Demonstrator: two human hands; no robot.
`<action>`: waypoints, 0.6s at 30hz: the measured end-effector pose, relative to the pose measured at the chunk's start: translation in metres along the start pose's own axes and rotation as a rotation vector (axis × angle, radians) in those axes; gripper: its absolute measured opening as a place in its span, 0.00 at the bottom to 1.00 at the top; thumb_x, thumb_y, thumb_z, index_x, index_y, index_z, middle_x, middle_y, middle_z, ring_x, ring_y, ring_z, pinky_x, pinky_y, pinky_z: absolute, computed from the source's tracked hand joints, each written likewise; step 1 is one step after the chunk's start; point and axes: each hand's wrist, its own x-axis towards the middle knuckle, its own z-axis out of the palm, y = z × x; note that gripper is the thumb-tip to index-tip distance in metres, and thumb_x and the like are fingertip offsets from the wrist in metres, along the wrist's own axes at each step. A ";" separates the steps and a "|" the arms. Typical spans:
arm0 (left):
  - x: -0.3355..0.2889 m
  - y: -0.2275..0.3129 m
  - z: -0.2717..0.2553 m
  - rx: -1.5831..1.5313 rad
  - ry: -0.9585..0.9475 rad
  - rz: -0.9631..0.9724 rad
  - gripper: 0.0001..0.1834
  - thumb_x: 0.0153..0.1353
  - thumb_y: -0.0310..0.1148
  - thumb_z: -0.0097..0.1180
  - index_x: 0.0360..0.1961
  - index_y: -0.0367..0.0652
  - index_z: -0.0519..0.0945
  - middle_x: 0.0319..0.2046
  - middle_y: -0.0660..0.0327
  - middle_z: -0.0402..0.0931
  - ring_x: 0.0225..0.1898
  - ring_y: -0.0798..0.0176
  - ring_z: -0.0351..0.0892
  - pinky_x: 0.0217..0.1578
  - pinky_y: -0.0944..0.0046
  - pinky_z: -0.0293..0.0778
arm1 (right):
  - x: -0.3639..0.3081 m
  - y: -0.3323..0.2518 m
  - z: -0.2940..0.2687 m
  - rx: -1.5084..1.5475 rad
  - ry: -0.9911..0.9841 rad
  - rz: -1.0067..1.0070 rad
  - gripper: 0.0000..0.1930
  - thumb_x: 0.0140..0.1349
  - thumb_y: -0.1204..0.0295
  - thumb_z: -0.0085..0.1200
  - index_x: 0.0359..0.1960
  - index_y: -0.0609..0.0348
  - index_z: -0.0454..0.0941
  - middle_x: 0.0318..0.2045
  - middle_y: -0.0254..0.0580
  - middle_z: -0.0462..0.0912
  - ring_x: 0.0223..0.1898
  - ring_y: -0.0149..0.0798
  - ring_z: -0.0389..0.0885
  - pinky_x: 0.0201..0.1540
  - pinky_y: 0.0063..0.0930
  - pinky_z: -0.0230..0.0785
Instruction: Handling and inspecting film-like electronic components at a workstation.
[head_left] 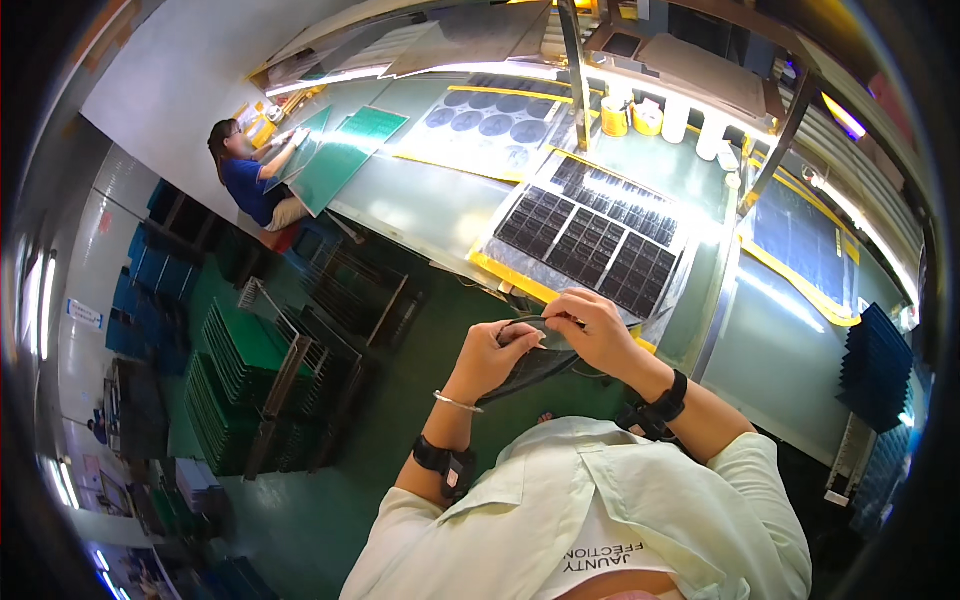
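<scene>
One held dark sheet [532,374], one bracelet [458,402], two wristbands [668,398], one co-worker [250,187], two green boards [348,163] beside that person, three yellow-edged sheets [585,252], two yellow tubs [614,118], two white rolls [675,119].

Left hand [492,358] and right hand [592,328] at centre, before the workbench [410,205]; sheet [590,238] on it, upper right of centre; co-worker [248,185] upper left; stacked boards [238,365] lower left.

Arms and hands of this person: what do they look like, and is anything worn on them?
The left hand and right hand are gloveless. A thin silver bangle rings the left wrist. Each forearm wears a black strap with a dark boxy device. The sleeves are short and pale green.
</scene>
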 end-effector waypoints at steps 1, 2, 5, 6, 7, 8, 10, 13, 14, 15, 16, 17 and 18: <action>0.002 -0.001 0.000 -0.007 0.003 0.001 0.11 0.59 0.28 0.58 0.35 0.28 0.80 0.28 0.60 0.82 0.30 0.74 0.78 0.32 0.74 0.73 | 0.001 -0.002 -0.002 0.002 0.017 0.003 0.02 0.54 0.79 0.55 0.30 0.62 0.76 0.26 0.42 0.77 0.29 0.39 0.77 0.33 0.28 0.69; 0.003 -0.002 0.000 -0.033 -0.010 -0.004 0.11 0.59 0.29 0.58 0.35 0.27 0.80 0.28 0.60 0.81 0.30 0.73 0.79 0.32 0.75 0.73 | 0.002 -0.002 -0.004 -0.002 0.010 0.003 0.02 0.54 0.79 0.55 0.30 0.62 0.76 0.26 0.42 0.77 0.29 0.39 0.77 0.33 0.28 0.69; 0.003 -0.003 0.002 -0.075 -0.020 -0.011 0.12 0.59 0.30 0.57 0.36 0.27 0.79 0.28 0.60 0.81 0.30 0.73 0.79 0.32 0.75 0.73 | -0.001 -0.003 -0.006 0.003 -0.011 0.012 0.03 0.53 0.78 0.55 0.30 0.63 0.76 0.27 0.42 0.77 0.29 0.40 0.77 0.33 0.28 0.69; 0.002 -0.003 0.003 -0.086 -0.020 -0.012 0.12 0.59 0.30 0.57 0.36 0.27 0.79 0.28 0.61 0.81 0.30 0.73 0.79 0.31 0.74 0.73 | -0.003 -0.002 -0.006 0.022 -0.030 0.054 0.03 0.54 0.76 0.54 0.31 0.61 0.76 0.27 0.42 0.77 0.30 0.43 0.77 0.35 0.31 0.69; 0.002 -0.004 0.004 -0.088 -0.017 -0.013 0.12 0.59 0.30 0.57 0.36 0.27 0.79 0.28 0.61 0.81 0.30 0.73 0.79 0.31 0.74 0.73 | -0.004 -0.001 -0.006 0.041 -0.047 0.097 0.04 0.55 0.73 0.54 0.31 0.59 0.76 0.27 0.43 0.77 0.32 0.46 0.76 0.37 0.35 0.68; 0.002 -0.006 0.004 -0.102 -0.022 -0.010 0.12 0.60 0.30 0.57 0.36 0.27 0.79 0.28 0.61 0.81 0.30 0.72 0.79 0.32 0.74 0.73 | -0.004 -0.001 -0.005 0.042 -0.051 0.097 0.04 0.55 0.73 0.54 0.31 0.59 0.76 0.27 0.43 0.77 0.32 0.46 0.76 0.37 0.35 0.68; 0.001 -0.010 0.004 -0.117 -0.021 -0.009 0.12 0.60 0.30 0.57 0.36 0.27 0.79 0.27 0.61 0.81 0.30 0.72 0.79 0.32 0.74 0.73 | -0.002 0.000 -0.004 -0.020 0.003 -0.013 0.02 0.53 0.77 0.56 0.28 0.61 0.77 0.27 0.41 0.76 0.26 0.40 0.74 0.35 0.28 0.68; -0.001 -0.014 0.004 -0.108 0.006 0.003 0.12 0.60 0.29 0.56 0.36 0.27 0.79 0.28 0.58 0.81 0.30 0.71 0.81 0.32 0.73 0.74 | 0.003 -0.004 -0.010 -0.282 0.063 -0.214 0.02 0.54 0.73 0.57 0.26 0.57 0.79 0.25 0.40 0.76 0.26 0.42 0.74 0.37 0.31 0.67; -0.003 -0.011 0.004 -0.044 0.063 0.032 0.12 0.60 0.29 0.56 0.36 0.27 0.80 0.28 0.57 0.82 0.30 0.69 0.81 0.32 0.73 0.74 | 0.004 -0.003 -0.013 -0.283 0.064 -0.216 0.02 0.54 0.73 0.57 0.26 0.57 0.79 0.25 0.40 0.76 0.26 0.42 0.74 0.37 0.31 0.67; -0.005 -0.008 0.004 0.020 0.120 0.062 0.12 0.59 0.29 0.56 0.36 0.28 0.80 0.29 0.55 0.82 0.31 0.68 0.82 0.32 0.73 0.74 | 0.003 -0.001 -0.017 -0.382 0.043 -0.132 0.03 0.54 0.71 0.57 0.26 0.55 0.80 0.24 0.40 0.78 0.26 0.42 0.75 0.36 0.33 0.68; -0.007 -0.008 0.002 0.019 0.118 0.064 0.12 0.59 0.29 0.56 0.36 0.28 0.80 0.29 0.55 0.82 0.31 0.68 0.82 0.32 0.73 0.74 | 0.002 0.003 -0.022 -0.483 0.023 -0.045 0.04 0.54 0.68 0.57 0.26 0.53 0.81 0.23 0.40 0.79 0.27 0.43 0.77 0.36 0.35 0.68; -0.010 -0.007 -0.002 0.060 0.167 0.074 0.11 0.59 0.29 0.56 0.35 0.28 0.80 0.29 0.54 0.82 0.31 0.67 0.82 0.32 0.73 0.74 | -0.001 0.014 -0.023 -0.479 -0.054 0.199 0.13 0.60 0.59 0.50 0.27 0.51 0.82 0.22 0.39 0.81 0.28 0.42 0.80 0.35 0.38 0.70; -0.014 -0.007 -0.006 0.102 0.218 0.085 0.11 0.59 0.29 0.56 0.35 0.28 0.80 0.29 0.53 0.83 0.31 0.67 0.83 0.32 0.73 0.74 | -0.003 0.025 -0.028 -0.585 -0.187 0.270 0.18 0.63 0.56 0.45 0.27 0.54 0.82 0.21 0.40 0.82 0.27 0.41 0.81 0.34 0.38 0.70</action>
